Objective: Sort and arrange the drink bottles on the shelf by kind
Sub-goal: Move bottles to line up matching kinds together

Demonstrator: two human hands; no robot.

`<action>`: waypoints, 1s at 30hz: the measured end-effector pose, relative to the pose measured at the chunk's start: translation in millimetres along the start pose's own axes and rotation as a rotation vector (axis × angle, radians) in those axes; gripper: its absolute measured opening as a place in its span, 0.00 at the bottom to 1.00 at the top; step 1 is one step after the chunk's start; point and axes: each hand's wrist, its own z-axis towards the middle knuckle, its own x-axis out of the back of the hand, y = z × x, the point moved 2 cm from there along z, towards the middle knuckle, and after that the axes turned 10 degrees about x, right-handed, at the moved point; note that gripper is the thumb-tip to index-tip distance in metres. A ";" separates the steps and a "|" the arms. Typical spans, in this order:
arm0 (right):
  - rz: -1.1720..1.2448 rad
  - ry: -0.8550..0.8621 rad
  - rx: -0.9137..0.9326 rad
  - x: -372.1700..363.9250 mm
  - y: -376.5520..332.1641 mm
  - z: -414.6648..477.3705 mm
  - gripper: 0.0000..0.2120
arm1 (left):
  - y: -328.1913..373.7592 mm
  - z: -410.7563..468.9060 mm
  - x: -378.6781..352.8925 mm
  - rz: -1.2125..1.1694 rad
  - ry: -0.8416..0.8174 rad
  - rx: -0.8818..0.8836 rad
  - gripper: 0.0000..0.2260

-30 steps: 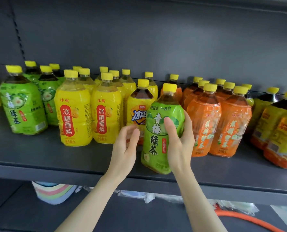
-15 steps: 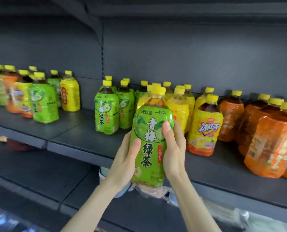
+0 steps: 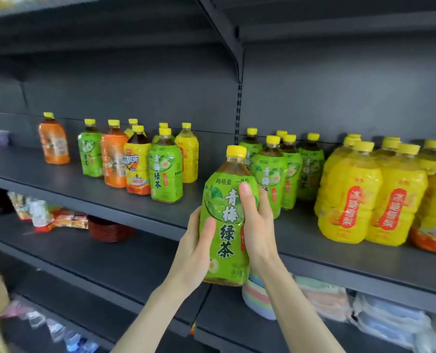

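- The green plum tea bottle is upright, cap up, clasped from both sides: left hand curled round its lower flank, right hand round the label.
- It hangs just in front of the shelf, off the board.
- The matching green tea group lies just behind and to the right — the right hand is nearer.
- Bare board shows between that group and the mixed cluster to the left; yellow pear-drink bottles close off the right.

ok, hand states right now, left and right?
Left hand: grips the green tea bottle, thumb on its front.
Right hand: grips the same bottle from the other side, thumb across the label.
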 end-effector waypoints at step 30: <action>-0.212 0.367 0.182 -76.5 112.2 122.8 0.32 | -38.8 220.3 158.7 0.220 0.371 -0.076 0.29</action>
